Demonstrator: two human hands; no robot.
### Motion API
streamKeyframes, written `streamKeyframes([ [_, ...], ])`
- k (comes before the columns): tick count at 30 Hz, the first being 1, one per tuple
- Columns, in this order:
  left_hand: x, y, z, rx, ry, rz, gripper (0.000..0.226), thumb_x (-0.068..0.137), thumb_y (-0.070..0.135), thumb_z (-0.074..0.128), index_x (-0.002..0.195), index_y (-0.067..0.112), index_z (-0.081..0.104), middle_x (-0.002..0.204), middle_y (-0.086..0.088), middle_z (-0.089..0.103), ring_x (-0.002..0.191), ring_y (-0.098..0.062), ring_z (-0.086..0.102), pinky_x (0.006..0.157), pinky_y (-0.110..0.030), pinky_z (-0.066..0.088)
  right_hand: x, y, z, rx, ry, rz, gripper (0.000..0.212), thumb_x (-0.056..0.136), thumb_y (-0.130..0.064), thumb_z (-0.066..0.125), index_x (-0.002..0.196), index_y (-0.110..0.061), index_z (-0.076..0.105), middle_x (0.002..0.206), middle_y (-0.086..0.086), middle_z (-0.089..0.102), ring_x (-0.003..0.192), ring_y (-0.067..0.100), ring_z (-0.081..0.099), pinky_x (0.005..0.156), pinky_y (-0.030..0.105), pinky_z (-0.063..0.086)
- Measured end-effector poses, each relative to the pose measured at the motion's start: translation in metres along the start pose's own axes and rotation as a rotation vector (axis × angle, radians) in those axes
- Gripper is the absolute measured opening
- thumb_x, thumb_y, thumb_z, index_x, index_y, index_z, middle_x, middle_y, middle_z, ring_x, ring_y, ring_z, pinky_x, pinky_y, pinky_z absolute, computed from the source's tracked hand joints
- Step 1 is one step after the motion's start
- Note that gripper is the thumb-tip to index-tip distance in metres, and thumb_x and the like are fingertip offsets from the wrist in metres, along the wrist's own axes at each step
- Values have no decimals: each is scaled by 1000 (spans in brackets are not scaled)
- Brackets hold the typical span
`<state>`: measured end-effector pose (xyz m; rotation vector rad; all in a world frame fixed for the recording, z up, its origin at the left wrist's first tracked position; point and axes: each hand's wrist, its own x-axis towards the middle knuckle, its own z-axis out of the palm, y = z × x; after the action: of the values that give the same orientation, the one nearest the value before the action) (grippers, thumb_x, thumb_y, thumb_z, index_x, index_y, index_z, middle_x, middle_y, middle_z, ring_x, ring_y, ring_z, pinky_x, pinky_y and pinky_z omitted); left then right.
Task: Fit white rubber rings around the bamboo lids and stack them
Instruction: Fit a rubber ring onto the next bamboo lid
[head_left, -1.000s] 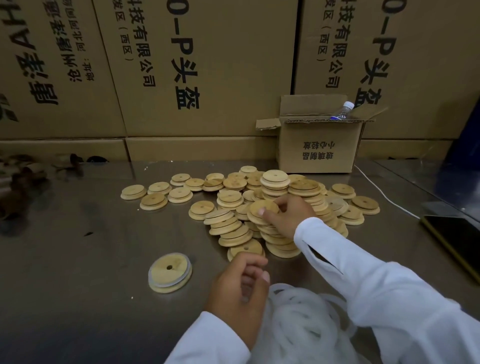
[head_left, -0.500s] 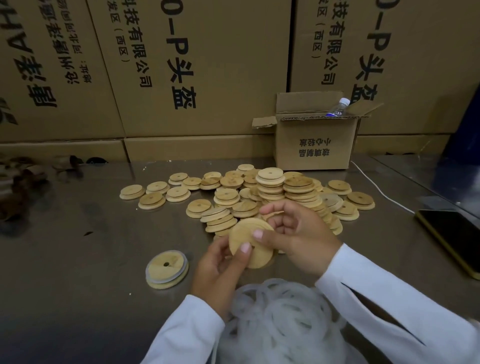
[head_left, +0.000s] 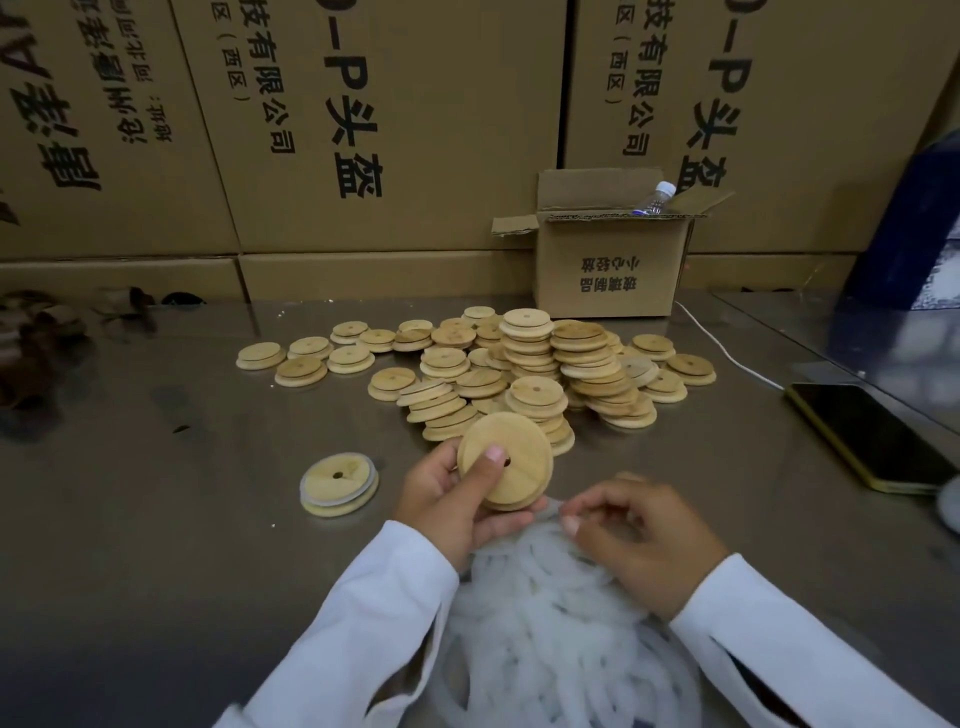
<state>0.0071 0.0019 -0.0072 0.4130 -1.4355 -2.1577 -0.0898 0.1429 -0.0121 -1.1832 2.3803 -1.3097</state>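
Bamboo lid (head_left: 505, 461), head view: held tilted above the steel table (head_left: 156, 519) in the left hand (head_left: 447, 499), fingers closed on its rim, thumb by the centre hole, leaving the edge free. Right hand (head_left: 644, 540) pinches a ring from the white rubber rings (head_left: 550, 623). One ringed lid (head_left: 338, 484) lies apart, likely starting the stack.

Box print is all I can read from here
Big cartons (head_left: 395, 130) behind say "有限公司", "(西区)" and "-P头盔"; small open box (head_left: 608, 270) has upside-down "玻璃制品 小心轻放".

The bamboo lid (head_left: 511, 462) passed to the left hand (head_left: 452, 499); the right hand (head_left: 639, 540) now apparently pinches a ring (head_left: 545, 512).
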Motion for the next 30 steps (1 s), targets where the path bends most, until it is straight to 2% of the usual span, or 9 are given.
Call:
streamKeyframes([
  [2,-3,0,-2,-6,4,-6,17,83,17,58,98,8,60,75,-12,72,67,-32,70,51,-26,57,1,3,1,-72,-30,-7,16,77,-27,70,70,-39,64,77,-3,57,77,7,52,69,17,38],
  [5,-6,2,-3,-8,5,-14,15,88,14,55,102,12,59,77,-12,72,67,-32,70,51,-27,57,4,5,2,-87,-50,0,15,76,-27,71,67,-37,65,78,-4,58,72,0,51,63,9,35],
  [8,-6,3,-3,-18,15,-41,16,90,14,52,105,14,59,90,-16,68,68,-33,70,53,-28,58,3,4,1,28,-21,-2,17,72,-18,75,63,-29,65,75,-5,58,62,-6,52,61,7,39],
  [11,-5,3,-3,-48,18,-69,15,92,12,49,103,14,59,97,-18,64,68,-32,70,53,-30,57,3,1,-5,128,25,-72,21,73,-12,75,61,-27,65,70,-8,61,65,-3,54,63,7,39],
  [14,-5,2,-2,-26,0,-76,16,92,10,49,101,14,61,102,-18,63,75,-28,69,54,-31,57,0,-8,-9,376,20,-135,15,69,-14,75,61,-24,68,65,-9,66,63,3,57,64,13,45],
  [18,-9,-2,2,52,-63,-97,24,84,33,53,96,19,67,98,-15,69,81,-28,69,58,-35,57,1,-17,-4,620,84,-127,9,68,-15,71,62,-21,69,63,-3,65,63,9,57,63,17,48],
  [21,-14,-3,7,99,-156,-83,37,65,48,59,90,24,72,92,-11,72,79,-30,71,58,-32,57,5,-20,0,622,199,-52,15,75,-8,70,65,-19,67,62,0,64,63,13,58,63,22,50],
  [25,-16,-5,8,135,-219,-65,36,64,30,65,100,23,64,88,-7,73,75,-32,70,56,-26,56,4,-22,2,623,265,-13,14,76,-9,71,67,-19,67,64,9,63,64,19,58,66,29,51],
  [30,-17,-6,6,105,-219,-61,32,69,32,60,99,23,67,91,-11,72,79,-33,70,60,-29,56,1,-23,3,568,271,-41,12,75,-11,72,68,-20,68,61,1,61,61,13,56,60,18,49],
])
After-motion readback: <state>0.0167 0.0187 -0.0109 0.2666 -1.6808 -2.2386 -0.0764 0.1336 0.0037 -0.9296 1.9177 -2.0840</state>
